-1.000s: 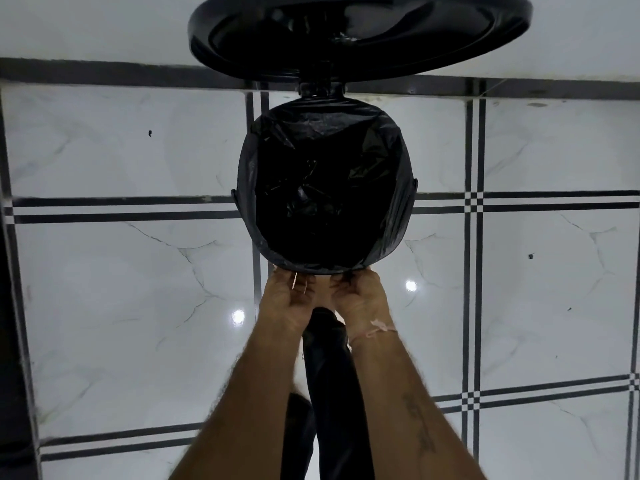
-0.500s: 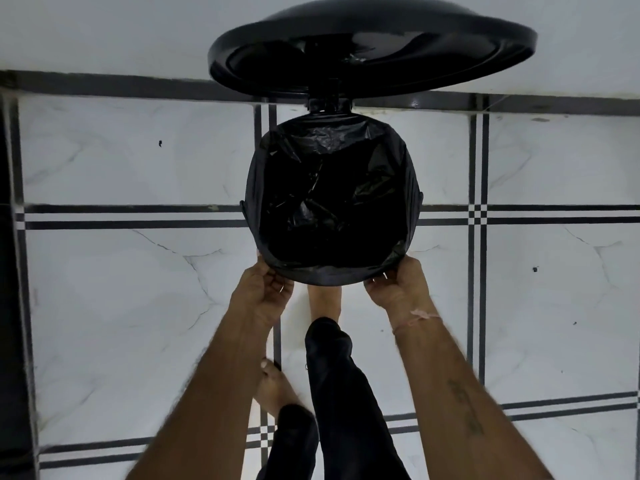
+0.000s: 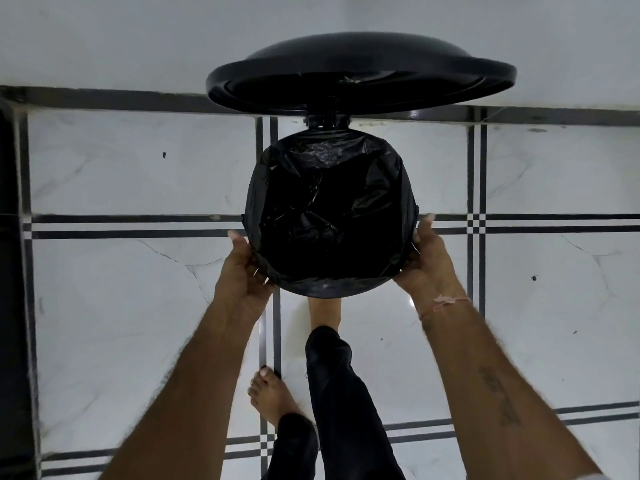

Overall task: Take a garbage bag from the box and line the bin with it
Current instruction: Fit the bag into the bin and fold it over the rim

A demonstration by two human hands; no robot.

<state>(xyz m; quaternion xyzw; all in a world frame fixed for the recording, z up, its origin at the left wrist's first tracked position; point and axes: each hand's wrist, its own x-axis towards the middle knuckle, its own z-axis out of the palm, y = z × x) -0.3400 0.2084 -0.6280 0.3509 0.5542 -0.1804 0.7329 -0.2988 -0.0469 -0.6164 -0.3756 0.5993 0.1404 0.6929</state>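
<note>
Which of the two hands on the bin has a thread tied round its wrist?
The right hand, gripping the right edge of the garbage bag: a pale thread circles its wrist. The left hand, gripping the opposite edge, has a bare wrist.

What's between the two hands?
In the head view, the garbage bag, stretched over the bin, fills the gap; the left hand and right hand grip its folded edge on either side.

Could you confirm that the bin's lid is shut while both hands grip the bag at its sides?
Not quite: the head view shows the lid raised open, not shut. The left hand and right hand do grip the bag at its sides.
</note>
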